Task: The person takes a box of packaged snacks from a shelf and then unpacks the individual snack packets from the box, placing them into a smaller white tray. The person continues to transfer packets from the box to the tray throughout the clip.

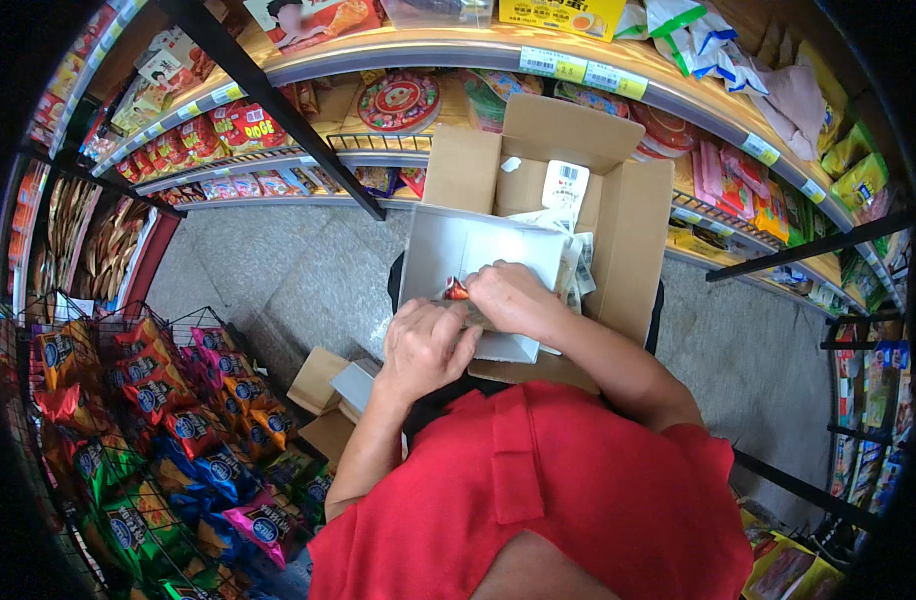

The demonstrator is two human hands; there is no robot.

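Observation:
A white paperboard box (pixel 437 238) sits tilted over the left part of an open cardboard carton (pixel 634 247) in front of me. Inside it, my right hand (pixel 512 296) has its fingers bent around a small packet with a red part (pixel 455 289). The rest of that packet is mostly hidden by my hands. My left hand (pixel 426 346) is curled at the white box's near left edge, close to the packet; its fingertips are out of sight. White labelled packets (pixel 565 187) lie in the carton beside the white box.
Shelves of packaged snacks (pixel 248 126) curve around the far side. A wire rack of chip bags (pixel 154 397) stands at left, with another opened carton (pixel 317 381) beside it on the grey floor (pixel 278 277). Black metal posts (pixel 278 105) cross the view.

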